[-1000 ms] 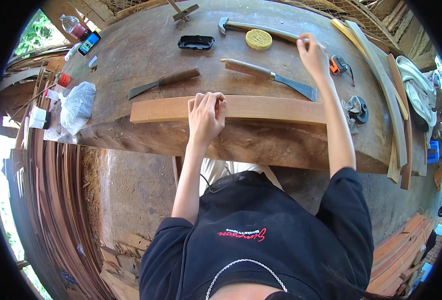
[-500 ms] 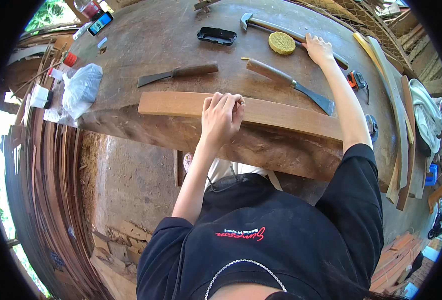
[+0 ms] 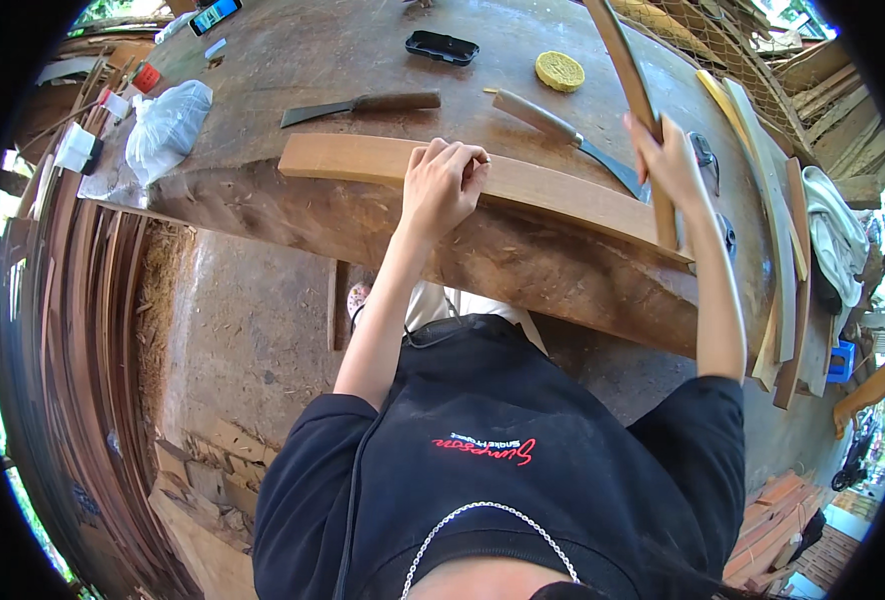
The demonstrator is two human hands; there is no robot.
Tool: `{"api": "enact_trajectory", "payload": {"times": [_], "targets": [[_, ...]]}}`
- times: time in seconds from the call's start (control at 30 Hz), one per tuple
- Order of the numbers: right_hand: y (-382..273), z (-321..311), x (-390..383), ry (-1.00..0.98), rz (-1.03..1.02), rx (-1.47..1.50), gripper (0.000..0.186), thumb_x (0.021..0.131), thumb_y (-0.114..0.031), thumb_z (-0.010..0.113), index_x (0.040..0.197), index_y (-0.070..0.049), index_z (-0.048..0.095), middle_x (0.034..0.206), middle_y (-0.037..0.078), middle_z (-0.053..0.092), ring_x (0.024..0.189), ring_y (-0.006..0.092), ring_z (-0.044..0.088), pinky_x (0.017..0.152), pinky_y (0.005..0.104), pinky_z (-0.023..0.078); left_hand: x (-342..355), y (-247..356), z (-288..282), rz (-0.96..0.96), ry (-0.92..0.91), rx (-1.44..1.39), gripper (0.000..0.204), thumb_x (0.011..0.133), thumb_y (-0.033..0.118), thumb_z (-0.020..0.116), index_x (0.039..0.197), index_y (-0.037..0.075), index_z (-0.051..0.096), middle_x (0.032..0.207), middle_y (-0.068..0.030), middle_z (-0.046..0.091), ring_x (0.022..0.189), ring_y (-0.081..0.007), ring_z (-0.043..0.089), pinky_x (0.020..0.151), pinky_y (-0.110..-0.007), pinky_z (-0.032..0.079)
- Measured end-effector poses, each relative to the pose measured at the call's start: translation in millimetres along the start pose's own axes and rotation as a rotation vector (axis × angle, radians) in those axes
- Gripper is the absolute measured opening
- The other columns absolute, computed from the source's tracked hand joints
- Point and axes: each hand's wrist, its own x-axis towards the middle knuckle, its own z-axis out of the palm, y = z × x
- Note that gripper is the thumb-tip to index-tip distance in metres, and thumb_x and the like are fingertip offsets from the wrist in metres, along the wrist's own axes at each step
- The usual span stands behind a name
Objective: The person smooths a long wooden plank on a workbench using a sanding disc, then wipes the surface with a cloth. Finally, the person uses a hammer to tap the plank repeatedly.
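Observation:
A reddish-brown wood strip [image 3: 353,156] lies along the near edge of the workbench. My left hand [image 3: 445,188] rests on its middle, fingers curled closed; whatever they pinch is too small to make out. My right hand [image 3: 671,165] is wrapped round the wooden handle of a hammer [image 3: 627,62], raised near the strip's right end. The hammer's head is beyond the top of the view. Just left of that hand lies a chisel [image 3: 535,112] with a wooden handle, its blade tip near the strip. A second chisel [image 3: 395,102] lies behind the strip's left half.
A yellow round disc [image 3: 560,71] and an open black case [image 3: 442,47] lie farther back on the workbench [image 3: 293,55]. A tape measure [image 3: 704,152] is beside my right hand. At left stands a tied plastic bag [image 3: 167,130]; long boards [image 3: 769,215] line the right side.
My right hand has lifted the hammer off the bench and brought it nearer, its handle now upright in the view. My left hand stays on the strip. The view has shifted slightly.

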Motion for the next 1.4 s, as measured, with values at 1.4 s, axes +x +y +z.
{"api": "enact_trajectory", "payload": {"times": [1.4], "targets": [[-50, 68, -183, -0.145, 0.299, 0.069, 0.030, 0.093, -0.025, 0.059, 0.101, 0.004, 0.056, 0.057, 0.014, 0.055, 0.050, 0.0216, 0.056, 0.053, 0.0348, 0.043, -6, -4, 7, -0.060, 0.050, -0.072, 0.015, 0.080, 0.027, 0.069, 0.087, 0.014, 0.071, 0.072, 0.0030, 0.063, 0.082, -0.0154, 0.058, 0.080, -0.031, 0.039]]}}
